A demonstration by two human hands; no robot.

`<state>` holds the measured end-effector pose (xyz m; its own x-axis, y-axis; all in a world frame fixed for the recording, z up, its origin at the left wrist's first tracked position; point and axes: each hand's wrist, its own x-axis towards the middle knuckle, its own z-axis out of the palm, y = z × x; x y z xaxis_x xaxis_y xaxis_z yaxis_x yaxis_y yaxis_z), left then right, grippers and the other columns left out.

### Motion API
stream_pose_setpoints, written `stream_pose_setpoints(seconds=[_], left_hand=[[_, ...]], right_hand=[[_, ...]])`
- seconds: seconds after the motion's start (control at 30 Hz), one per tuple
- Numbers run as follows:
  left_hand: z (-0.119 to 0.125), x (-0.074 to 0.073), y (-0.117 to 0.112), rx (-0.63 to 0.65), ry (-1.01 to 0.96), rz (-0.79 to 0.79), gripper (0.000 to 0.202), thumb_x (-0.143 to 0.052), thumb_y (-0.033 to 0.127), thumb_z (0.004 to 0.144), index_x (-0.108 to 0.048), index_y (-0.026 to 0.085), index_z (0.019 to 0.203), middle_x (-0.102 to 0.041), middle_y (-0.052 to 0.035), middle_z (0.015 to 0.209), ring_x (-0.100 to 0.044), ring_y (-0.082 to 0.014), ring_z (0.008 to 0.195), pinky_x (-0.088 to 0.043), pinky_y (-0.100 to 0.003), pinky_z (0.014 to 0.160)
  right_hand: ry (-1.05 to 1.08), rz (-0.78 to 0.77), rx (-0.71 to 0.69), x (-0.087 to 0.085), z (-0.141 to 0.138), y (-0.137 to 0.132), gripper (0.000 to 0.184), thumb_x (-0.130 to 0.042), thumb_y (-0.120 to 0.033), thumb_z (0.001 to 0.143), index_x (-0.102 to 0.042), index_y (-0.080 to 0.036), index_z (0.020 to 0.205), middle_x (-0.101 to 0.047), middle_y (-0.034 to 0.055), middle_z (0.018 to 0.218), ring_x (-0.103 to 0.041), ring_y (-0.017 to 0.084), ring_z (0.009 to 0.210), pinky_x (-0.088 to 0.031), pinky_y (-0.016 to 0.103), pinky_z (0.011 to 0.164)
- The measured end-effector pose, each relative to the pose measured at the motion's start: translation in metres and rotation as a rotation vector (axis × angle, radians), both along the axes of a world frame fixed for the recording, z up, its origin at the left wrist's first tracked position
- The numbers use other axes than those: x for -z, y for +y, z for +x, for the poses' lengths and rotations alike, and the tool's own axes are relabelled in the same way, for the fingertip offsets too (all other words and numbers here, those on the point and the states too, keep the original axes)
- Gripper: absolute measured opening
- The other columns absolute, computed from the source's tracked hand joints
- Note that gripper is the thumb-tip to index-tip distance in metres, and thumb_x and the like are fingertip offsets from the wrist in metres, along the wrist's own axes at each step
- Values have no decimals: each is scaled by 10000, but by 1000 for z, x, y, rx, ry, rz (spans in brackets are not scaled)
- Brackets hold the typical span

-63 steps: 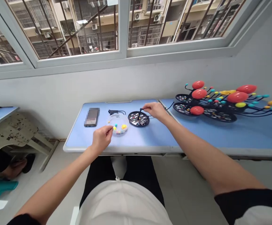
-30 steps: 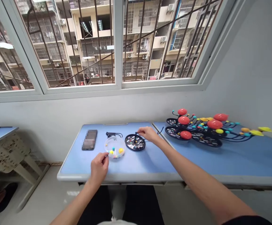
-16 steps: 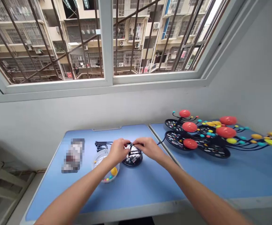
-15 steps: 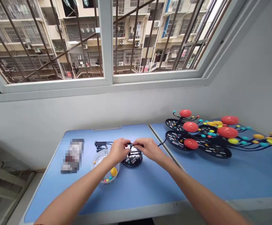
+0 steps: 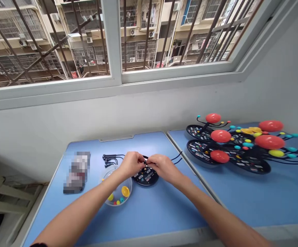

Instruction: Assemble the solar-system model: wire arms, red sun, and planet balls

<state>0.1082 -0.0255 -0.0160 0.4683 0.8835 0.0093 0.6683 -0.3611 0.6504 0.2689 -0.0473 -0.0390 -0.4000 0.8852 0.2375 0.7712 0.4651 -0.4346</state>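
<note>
**Hand position.** The left hand (image 5: 130, 164) and right hand (image 5: 164, 168) meet directly above the black disc base (image 5: 146, 177), which lies flat on the blue table (image 5: 149, 219). The 2 hands close in from opposite sides of it.

**Grip state.** Both grips are clenched, with the left fingertips (image 5: 141, 159) and right fingertips (image 5: 149, 161) meeting at the centre of the disc. They appear to be grasping a thin black wire arm (image 5: 177, 157), whose free end runs out to the right of the disc. The fingers hide the exact point of contact.

**Surrounding items.** A round clear plastic tray (image 5: 118, 193) sits just left of the disc and nearer the person, holding coloured balls, including 1 yellow-orange piece (image 5: 125, 191). Black wire pieces (image 5: 109, 159) lie behind and left of the disc. A pixelated object (image 5: 76, 173) lies farther left. Well to the right of the disc, on a second blue table (image 5: 272, 202), stand assembled models with red spheres (image 5: 221, 136) and small coloured balls on black arms.

**Handling guidance.** Keep both pinches close to the disc centre, since a grasp farther along the arm would give its long free end more leverage. Apply even pressure from both sides, and keep the disc flat on the table. Keep the free end clear of the tray.
</note>
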Motion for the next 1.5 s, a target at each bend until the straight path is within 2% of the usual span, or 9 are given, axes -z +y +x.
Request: stream_pose_setpoints(seconds=[0.23,0.37,0.57,0.8,1.0,1.2,1.3,1.37,1.5], left_hand=[[5,16,-1,27,140,18,167,-547,113,656,-703,168,677,-657,-24,632,-542,-143,594,-376,-217,543],[-6,10,0,29,160,31,217,-597,142,650,-707,198,829,-683,-22,729,-578,-157,662,-414,-223,609],[-73,-8,33,-279,288,111,249,-522,121,714,-702,191,871,-685,-67,854,-600,-195,802,-437,-264,718],[-125,11,53,-396,353,-24,202,-583,53,545,-694,203,621,-651,-21,634,-588,-161,641,-421,-220,564],[-125,11,53,-414,198,-105,136,-576,39,525,-645,156,521,-571,8,484,-516,-121,501,-386,-216,496],[-122,-12,36,-428,-82,-79,162,-514,187,689,-660,119,708,-596,-10,597,-513,-109,564,-399,-214,538],[-102,-27,11,-306,-217,-173,187,-538,250,685,-662,120,735,-570,3,574,-482,-97,537,-384,-205,513],[-82,-32,-7,-118,-355,-360,162,-576,243,643,-666,124,706,-540,19,536,-453,-88,518,-361,-203,502],[-46,-30,-30,90,-425,-510,105,-590,175,618,-664,125,673,-544,29,548,-447,-79,536,-359,-204,533]], right_hand=[[-17,37,-7,16,-3,-3,240,-421,-69,766,-605,-211,705,-643,30,712,-545,191,717,-400,291,645],[11,76,-15,21,-2,-3,227,-416,-107,789,-607,-214,729,-647,49,778,-545,207,750,-420,327,663],[182,251,57,17,4,-24,199,-412,-200,841,-608,-235,840,-633,80,893,-557,230,819,-452,381,719],[300,266,42,23,3,-50,158,-463,-235,832,-608,-266,778,-656,54,821,-593,221,779,-485,368,693],[351,241,38,18,1,-55,137,-485,-240,818,-615,-271,785,-663,51,795,-607,222,755,-497,368,669],[458,158,71,1,-7,-65,112,-517,-262,797,-622,-295,778,-662,42,758,-605,229,740,-490,378,659],[596,-26,154,-9,-14,-69,154,-562,-292,763,-603,-305,911,-653,27,732,-598,205,673,-492,355,615],[738,-229,172,-15,-19,-69,305,-610,-318,718,-564,-289,1018,-637,10,695,-586,181,617,-489,316,544],[979,-464,143,-20,-22,-68,243,-667,-392,656,-630,-213,814,-598,2,613,-544,143,531,-435,260,444]])
